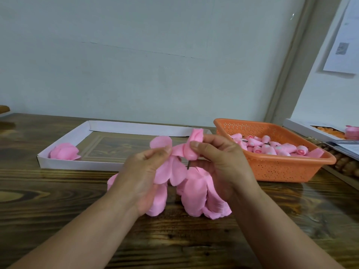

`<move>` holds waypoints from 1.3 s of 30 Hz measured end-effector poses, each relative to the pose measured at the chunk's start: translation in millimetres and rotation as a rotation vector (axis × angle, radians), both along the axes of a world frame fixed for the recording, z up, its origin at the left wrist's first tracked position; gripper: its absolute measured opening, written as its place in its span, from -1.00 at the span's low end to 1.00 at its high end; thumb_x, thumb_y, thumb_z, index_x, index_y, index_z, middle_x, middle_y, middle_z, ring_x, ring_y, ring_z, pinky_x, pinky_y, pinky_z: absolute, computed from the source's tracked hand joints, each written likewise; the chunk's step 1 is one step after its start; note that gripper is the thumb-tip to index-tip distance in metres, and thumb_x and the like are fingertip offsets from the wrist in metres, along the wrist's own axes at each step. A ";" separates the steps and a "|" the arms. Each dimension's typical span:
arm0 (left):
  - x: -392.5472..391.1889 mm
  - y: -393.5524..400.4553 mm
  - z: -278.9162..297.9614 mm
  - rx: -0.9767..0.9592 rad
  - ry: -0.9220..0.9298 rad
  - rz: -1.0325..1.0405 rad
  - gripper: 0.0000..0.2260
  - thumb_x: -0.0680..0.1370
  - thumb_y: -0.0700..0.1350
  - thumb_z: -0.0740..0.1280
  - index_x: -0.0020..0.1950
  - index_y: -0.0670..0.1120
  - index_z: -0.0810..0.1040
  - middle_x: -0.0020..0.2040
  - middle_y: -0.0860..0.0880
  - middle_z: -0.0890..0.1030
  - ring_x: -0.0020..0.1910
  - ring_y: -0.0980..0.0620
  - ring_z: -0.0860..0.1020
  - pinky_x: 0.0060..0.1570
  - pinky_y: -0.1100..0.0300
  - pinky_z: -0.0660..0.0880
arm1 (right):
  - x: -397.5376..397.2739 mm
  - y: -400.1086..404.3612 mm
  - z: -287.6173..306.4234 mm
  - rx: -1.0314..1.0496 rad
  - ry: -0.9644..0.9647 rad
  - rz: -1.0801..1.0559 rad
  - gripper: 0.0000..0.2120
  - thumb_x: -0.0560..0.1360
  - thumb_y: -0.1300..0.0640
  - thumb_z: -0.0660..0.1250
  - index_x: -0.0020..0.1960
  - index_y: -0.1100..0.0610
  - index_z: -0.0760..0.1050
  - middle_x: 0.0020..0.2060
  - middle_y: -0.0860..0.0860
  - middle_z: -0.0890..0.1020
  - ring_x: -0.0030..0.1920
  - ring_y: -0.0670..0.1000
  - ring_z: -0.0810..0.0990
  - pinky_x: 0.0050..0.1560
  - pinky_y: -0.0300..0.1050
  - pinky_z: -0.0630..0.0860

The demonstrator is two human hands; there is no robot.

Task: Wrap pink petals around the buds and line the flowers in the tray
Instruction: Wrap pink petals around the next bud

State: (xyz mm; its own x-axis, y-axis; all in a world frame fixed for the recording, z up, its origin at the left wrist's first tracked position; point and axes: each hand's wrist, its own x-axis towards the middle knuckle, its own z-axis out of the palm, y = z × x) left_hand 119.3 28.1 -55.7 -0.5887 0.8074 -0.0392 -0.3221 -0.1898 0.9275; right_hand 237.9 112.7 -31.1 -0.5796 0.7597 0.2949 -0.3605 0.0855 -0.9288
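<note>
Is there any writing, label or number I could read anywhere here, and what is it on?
No text can be read.
Paper sheet on the wall: a grey printed patch and faint lines, too blurred to read.
Papers at the table's right edge: print too small to read.
White tray, orange basket: no markings visible.

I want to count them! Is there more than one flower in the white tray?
No, only one pink flower lies in the white tray, at its left end.

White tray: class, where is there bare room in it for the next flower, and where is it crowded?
The white tray holds one finished flower in its left corner; the floor to that flower's right lies bare up to the hands. Crowded: the orange basket of buds and the petal heap under both hands.
</note>
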 end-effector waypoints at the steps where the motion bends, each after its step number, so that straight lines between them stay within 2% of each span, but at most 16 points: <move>1: -0.4 -0.4 0.5 0.001 -0.028 -0.012 -0.84 0.43 -0.03 0.40 -0.17 -0.11 0.66 -0.10 -0.13 0.67 -0.04 -0.09 0.58 0.07 0.00 0.42 | -0.7 -0.8 -1.6 -0.020 0.008 0.003 -0.86 0.24 0.21 0.44 -0.21 0.22 0.60 -0.36 0.08 0.66 -0.36 0.00 0.61 -0.30 -0.16 0.58; 3: -0.7 -1.7 2.3 0.028 -0.080 -0.072 -0.65 0.32 0.13 0.38 -0.11 -0.12 0.64 0.02 -0.16 0.66 0.03 -0.10 0.59 0.14 -0.02 0.40 | -0.4 -2.3 -2.9 -0.036 0.012 0.037 -0.78 0.18 0.14 0.44 -0.21 0.22 0.60 -0.34 0.09 0.66 -0.35 0.00 0.62 -0.31 -0.16 0.59; 5: -1.2 -1.7 4.0 0.063 -0.136 -0.077 -0.47 0.30 0.22 0.32 0.03 -0.19 0.59 0.01 -0.15 0.67 0.01 -0.07 0.62 0.08 0.03 0.44 | 0.5 -2.4 -3.5 -0.006 -0.017 0.091 -0.76 0.19 0.14 0.44 -0.17 0.21 0.61 -0.31 0.10 0.67 -0.31 0.01 0.63 -0.31 -0.16 0.58; 9: 1.5 -3.5 8.5 0.140 -0.175 0.005 -0.50 0.31 0.19 0.30 -0.02 -0.21 0.59 -0.21 -0.09 0.69 -0.27 0.04 0.66 -0.31 0.18 0.57 | -0.3 -4.6 -5.3 0.050 -0.092 0.148 -0.79 0.20 0.15 0.45 -0.17 0.18 0.63 -0.32 0.09 0.66 -0.34 0.01 0.61 -0.31 -0.16 0.57; 12: 2.1 -5.4 8.7 0.171 -0.138 0.025 -0.52 0.32 0.17 0.31 0.01 -0.19 0.59 -0.19 -0.08 0.70 -0.25 0.03 0.68 -0.41 0.19 0.57 | 1.5 -4.2 -5.9 0.073 -0.129 0.138 -0.87 0.26 0.24 0.46 -0.18 0.18 0.63 -0.33 0.11 0.66 -0.33 0.02 0.61 -0.27 -0.13 0.56; 15: 1.2 -6.2 8.2 0.152 -0.054 0.031 -0.51 0.32 0.22 0.28 0.03 -0.13 0.59 -0.18 -0.03 0.72 -0.20 0.04 0.69 -0.28 0.11 0.60 | 3.7 -5.4 -3.5 0.190 -0.211 0.094 -0.86 0.35 0.38 0.43 -0.22 0.17 0.62 -0.37 0.05 0.66 -0.34 -0.02 0.61 -0.24 -0.15 0.56; 17: 0.8 -6.0 7.1 0.136 -0.016 0.033 -0.48 0.31 0.26 0.26 0.04 -0.10 0.60 -0.13 -0.03 0.72 -0.16 0.03 0.69 -0.18 0.07 0.56 | 4.4 -6.5 -2.2 0.281 -0.271 0.042 -0.85 0.34 0.38 0.45 -0.23 0.15 0.62 -0.38 0.05 0.65 -0.35 -0.04 0.61 -0.26 -0.17 0.56; 19: -0.5 -6.1 6.3 0.120 0.012 0.045 -0.46 0.29 0.30 0.25 0.05 -0.07 0.61 -0.07 -0.04 0.72 -0.12 0.03 0.69 -0.17 0.07 0.55 | 4.1 -8.2 -2.0 0.354 -0.323 0.004 -0.83 0.33 0.37 0.46 -0.25 0.11 0.61 -0.35 0.09 0.67 -0.35 -0.02 0.62 -0.24 -0.11 0.57; 23: -2.6 -6.3 6.9 0.125 0.044 0.068 -0.49 0.28 0.30 0.25 0.01 -0.03 0.63 -0.09 0.00 0.72 -0.10 0.06 0.69 -0.13 0.07 0.54 | 0.9 -7.8 -6.9 0.376 -0.355 -0.010 -0.85 0.33 0.36 0.47 -0.22 0.15 0.59 -0.37 0.17 0.66 -0.39 0.04 0.61 -0.28 -0.08 0.55; 26: -3.2 -6.6 8.8 0.130 0.070 0.098 -0.55 0.26 0.28 0.28 -0.08 -0.01 0.66 -0.14 -0.03 0.72 -0.09 0.01 0.69 0.03 -0.03 0.56 | -0.6 -5.9 -9.5 0.383 -0.362 -0.024 -0.88 0.32 0.37 0.49 -0.22 0.23 0.58 -0.35 0.20 0.66 -0.37 0.05 0.60 -0.30 -0.10 0.54; 29: -2.8 -7.4 9.3 0.143 0.087 0.144 -0.76 0.37 0.14 0.37 -0.22 0.00 0.71 -0.14 -0.05 0.72 -0.10 -0.04 0.67 0.08 -0.05 0.54 | -0.5 -6.2 -9.6 0.398 -0.383 -0.025 -0.85 0.31 0.36 0.50 -0.25 0.18 0.58 -0.35 0.21 0.65 -0.37 0.04 0.59 -0.32 -0.12 0.53; 31: -5.9 -5.5 7.1 0.123 0.149 0.232 -0.90 0.48 -0.05 0.39 -0.18 0.02 0.69 -0.14 0.04 0.71 -0.07 0.01 0.64 0.06 0.04 0.55 | 1.2 -4.1 -7.8 0.387 -0.386 -0.044 -0.85 0.31 0.37 0.50 -0.26 0.19 0.57 -0.33 0.24 0.65 -0.36 0.06 0.58 -0.28 -0.07 0.52; 33: -7.4 -4.6 6.3 0.106 0.192 0.273 -0.86 0.52 -0.17 0.37 -0.13 0.06 0.65 -0.13 0.13 0.69 -0.05 0.08 0.60 0.01 0.18 0.52 | 4.6 0.9 -4.5 0.356 -0.364 -0.072 -0.86 0.30 0.39 0.49 -0.25 0.22 0.57 -0.35 0.22 0.65 -0.37 0.05 0.58 -0.28 -0.09 0.53; 35: -6.6 -5.0 7.0 0.080 0.219 0.279 -0.81 0.53 -0.22 0.36 -0.13 0.06 0.65 -0.12 0.15 0.67 -0.05 0.12 0.58 0.03 0.22 0.48 | 8.3 6.5 -0.8 0.292 -0.278 -0.112 -0.84 0.30 0.42 0.47 -0.27 0.21 0.56 -0.44 0.11 0.64 -0.42 -0.01 0.59 -0.34 -0.19 0.54; 39: -6.0 -8.2 6.5 -0.009 0.218 0.236 -0.86 0.55 -0.08 0.34 -0.11 0.07 0.69 -0.06 0.13 0.70 0.03 0.07 0.60 0.16 0.09 0.50 | 11.1 14.3 1.6 0.165 -0.086 -0.152 -0.73 0.32 0.43 0.43 -0.38 0.08 0.61 -0.49 0.00 0.62 -0.45 -0.06 0.59 -0.35 -0.24 0.56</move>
